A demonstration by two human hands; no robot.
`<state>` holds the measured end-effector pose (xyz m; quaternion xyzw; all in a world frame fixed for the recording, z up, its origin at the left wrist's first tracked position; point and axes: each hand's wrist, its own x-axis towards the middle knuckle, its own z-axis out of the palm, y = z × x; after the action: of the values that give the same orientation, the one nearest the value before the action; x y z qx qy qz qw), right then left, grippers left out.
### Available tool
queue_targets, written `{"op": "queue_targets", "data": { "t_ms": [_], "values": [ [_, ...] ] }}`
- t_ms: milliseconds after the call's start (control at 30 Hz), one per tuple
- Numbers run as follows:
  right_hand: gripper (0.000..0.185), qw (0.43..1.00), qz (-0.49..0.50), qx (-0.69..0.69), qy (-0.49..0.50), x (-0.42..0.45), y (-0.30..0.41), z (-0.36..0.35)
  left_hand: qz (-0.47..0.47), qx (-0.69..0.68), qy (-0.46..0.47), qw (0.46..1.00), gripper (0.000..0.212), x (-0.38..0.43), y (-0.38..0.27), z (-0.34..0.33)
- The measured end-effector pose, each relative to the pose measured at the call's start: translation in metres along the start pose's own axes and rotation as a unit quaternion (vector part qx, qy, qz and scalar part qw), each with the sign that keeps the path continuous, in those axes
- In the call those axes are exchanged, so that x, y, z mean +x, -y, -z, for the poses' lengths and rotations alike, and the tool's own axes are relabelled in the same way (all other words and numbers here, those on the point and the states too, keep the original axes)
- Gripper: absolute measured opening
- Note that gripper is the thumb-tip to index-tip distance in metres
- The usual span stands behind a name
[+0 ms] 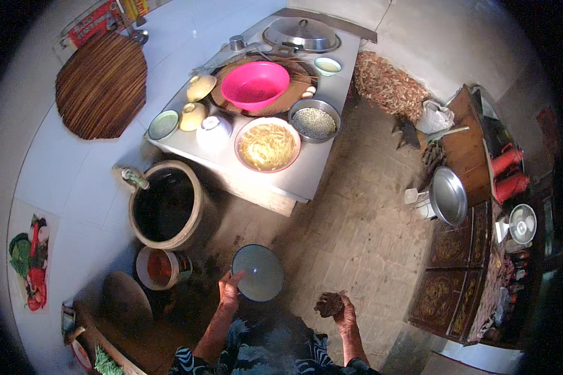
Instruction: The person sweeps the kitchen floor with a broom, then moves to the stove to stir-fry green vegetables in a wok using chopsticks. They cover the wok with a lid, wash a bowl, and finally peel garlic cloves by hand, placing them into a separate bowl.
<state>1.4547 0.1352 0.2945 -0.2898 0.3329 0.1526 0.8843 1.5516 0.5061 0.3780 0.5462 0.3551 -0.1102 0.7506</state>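
My left hand grips the rim of a round grey-green bowl, thumb over its inside. The bowl is tilted so that its inside faces me, and I see nothing in it. In my right hand is a dark brown, crumpled clump that looks like a rag or scrubber; its material is unclear. The two hands are apart, both in front of my body above the floor. Ahead and to the left of the bowl stands a large earthenware vat with a dark interior, below a tap.
On the counter are a pink basin, a bowl of pale shreds, a metal bowl of kernels and upturned bowls. A bucket stands beside the vat. To the right are a metal basin and a cabinet.
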Motion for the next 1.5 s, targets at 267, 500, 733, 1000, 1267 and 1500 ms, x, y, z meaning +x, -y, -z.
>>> {"op": "queue_targets", "data": {
  "t_ms": [267,500,733,1000,1267,1500],
  "values": [
    [0.031,0.954,0.06,-0.259,-0.135,0.066,0.078,-0.008,0.005,0.099,0.133,0.986,0.035,0.09,-0.033,-0.109],
    [0.028,0.94,0.107,-0.289,-0.148,0.105,0.174,-0.111,-0.045,0.172,0.243,0.953,0.04,0.152,-0.065,-0.17],
    [0.032,0.932,0.256,-0.239,-0.088,0.112,0.264,-0.135,-0.04,0.294,0.292,0.909,0.046,0.169,-0.09,-0.234],
    [0.022,0.926,0.326,-0.158,-0.105,0.106,0.324,-0.094,-0.213,0.264,0.318,0.885,0.043,0.15,-0.068,-0.292],
    [0.019,0.917,0.354,-0.108,-0.147,0.085,0.383,-0.016,0.098,-0.036,0.185,0.977,0.04,0.147,-0.045,-0.408],
    [0.028,0.934,0.339,-0.082,-0.081,0.071,0.451,0.002,0.103,-0.107,0.176,0.973,0.044,0.177,-0.017,-0.512]
  ]
}}
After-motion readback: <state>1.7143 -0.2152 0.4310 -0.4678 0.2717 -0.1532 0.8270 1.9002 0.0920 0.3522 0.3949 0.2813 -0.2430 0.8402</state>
